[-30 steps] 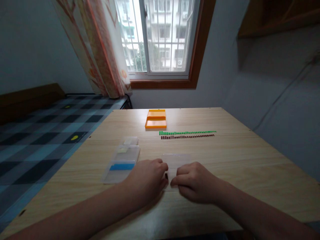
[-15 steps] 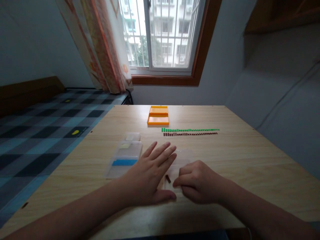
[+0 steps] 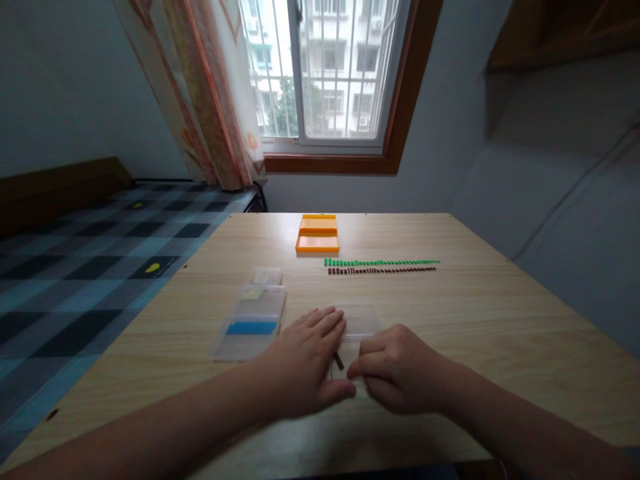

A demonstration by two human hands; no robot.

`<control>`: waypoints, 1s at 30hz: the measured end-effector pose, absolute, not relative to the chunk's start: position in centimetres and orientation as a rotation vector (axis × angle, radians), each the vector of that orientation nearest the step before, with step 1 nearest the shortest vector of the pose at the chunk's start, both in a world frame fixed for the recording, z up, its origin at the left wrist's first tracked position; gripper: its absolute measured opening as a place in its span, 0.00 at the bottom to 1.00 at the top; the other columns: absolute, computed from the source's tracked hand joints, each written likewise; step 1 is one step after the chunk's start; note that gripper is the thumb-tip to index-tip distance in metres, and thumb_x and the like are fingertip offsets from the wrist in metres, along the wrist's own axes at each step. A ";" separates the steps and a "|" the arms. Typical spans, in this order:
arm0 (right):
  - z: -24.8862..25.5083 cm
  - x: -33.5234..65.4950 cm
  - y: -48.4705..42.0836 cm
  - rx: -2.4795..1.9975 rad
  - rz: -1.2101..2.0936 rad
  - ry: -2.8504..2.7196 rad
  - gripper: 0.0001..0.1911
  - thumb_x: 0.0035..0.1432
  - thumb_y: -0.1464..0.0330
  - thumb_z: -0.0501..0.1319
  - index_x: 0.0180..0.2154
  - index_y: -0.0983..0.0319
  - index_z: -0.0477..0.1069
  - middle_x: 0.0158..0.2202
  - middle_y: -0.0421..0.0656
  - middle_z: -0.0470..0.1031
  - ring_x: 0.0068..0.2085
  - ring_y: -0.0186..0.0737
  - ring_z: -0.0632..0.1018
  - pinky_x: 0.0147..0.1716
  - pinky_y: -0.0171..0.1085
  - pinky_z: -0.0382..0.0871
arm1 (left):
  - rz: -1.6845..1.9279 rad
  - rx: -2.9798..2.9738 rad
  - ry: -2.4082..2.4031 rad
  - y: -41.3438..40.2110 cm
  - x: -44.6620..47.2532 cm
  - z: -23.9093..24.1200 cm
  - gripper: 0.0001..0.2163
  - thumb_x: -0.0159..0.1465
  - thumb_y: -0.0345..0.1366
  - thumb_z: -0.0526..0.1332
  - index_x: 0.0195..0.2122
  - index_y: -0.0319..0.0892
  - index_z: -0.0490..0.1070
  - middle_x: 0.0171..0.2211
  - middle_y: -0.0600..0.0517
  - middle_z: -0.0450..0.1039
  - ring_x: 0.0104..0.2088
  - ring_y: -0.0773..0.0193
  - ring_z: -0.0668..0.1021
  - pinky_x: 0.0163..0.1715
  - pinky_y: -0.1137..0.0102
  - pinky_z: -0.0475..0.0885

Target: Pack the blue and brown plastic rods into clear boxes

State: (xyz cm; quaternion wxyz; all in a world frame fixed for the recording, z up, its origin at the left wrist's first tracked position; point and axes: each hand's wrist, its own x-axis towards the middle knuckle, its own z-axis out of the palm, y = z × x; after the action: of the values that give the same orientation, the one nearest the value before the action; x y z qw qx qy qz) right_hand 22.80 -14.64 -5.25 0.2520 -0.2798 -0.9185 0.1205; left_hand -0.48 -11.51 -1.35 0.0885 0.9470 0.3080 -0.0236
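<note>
My left hand (image 3: 305, 360) lies palm down on the wooden table (image 3: 475, 320), fingers stretched flat over the left edge of a clear plastic tray (image 3: 363, 320). My right hand (image 3: 395, 370) is curled into a pinch at the tray's near edge. A small dark brown piece (image 3: 339, 361) lies between the two hands, by my right fingertips; whether they grip it is unclear. Farther back run a row of green pieces (image 3: 380, 262) and a row of dark brown pieces (image 3: 380, 270).
An orange tray (image 3: 317, 235) stands near the table's far edge. Left of my hands lie a clear box with a blue strip (image 3: 250, 322) and a small clear lid (image 3: 267, 275). A bed with a checked cover (image 3: 90, 267) adjoins the table's left side.
My left hand opened from a curled pose, spread wide, then drew its fingers together flat on the tray. The brown piece tilted slightly. My right hand stayed pinched in place.
</note>
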 end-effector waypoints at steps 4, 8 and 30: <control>-5.0 22.9 -14.5 -0.769 0.367 -2.472 0.13 0.59 0.74 0.58 0.40 0.59 0.80 0.30 0.40 0.78 0.27 0.35 0.75 0.29 0.36 0.62 | -0.044 2.768 0.886 -11.3 -0.9 -1.4 0.42 0.66 0.58 0.63 0.70 0.29 0.59 0.71 0.31 0.55 0.72 0.39 0.59 0.71 0.48 0.51; -4.1 23.1 -14.4 -0.836 0.463 -2.478 0.12 0.64 0.74 0.58 0.43 0.59 0.80 0.33 0.41 0.79 0.30 0.35 0.77 0.31 0.34 0.66 | -0.036 2.700 0.859 -11.1 -1.2 -1.2 0.42 0.65 0.56 0.65 0.71 0.31 0.58 0.72 0.33 0.55 0.72 0.42 0.59 0.70 0.50 0.55; -4.0 21.2 -13.1 -0.772 0.069 -2.627 0.14 0.70 0.71 0.56 0.31 0.61 0.72 0.30 0.40 0.77 0.27 0.34 0.73 0.26 0.36 0.59 | 0.141 2.455 0.944 -11.4 -0.8 -2.6 0.46 0.56 0.51 0.75 0.71 0.40 0.60 0.72 0.37 0.56 0.73 0.38 0.54 0.71 0.40 0.44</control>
State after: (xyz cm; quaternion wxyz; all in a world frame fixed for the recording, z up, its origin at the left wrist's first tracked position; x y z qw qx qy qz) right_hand 21.16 -13.14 -3.97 0.1997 -0.2761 -0.9398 0.0248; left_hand -0.81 -11.45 -2.65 0.2513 0.9021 0.3469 0.0519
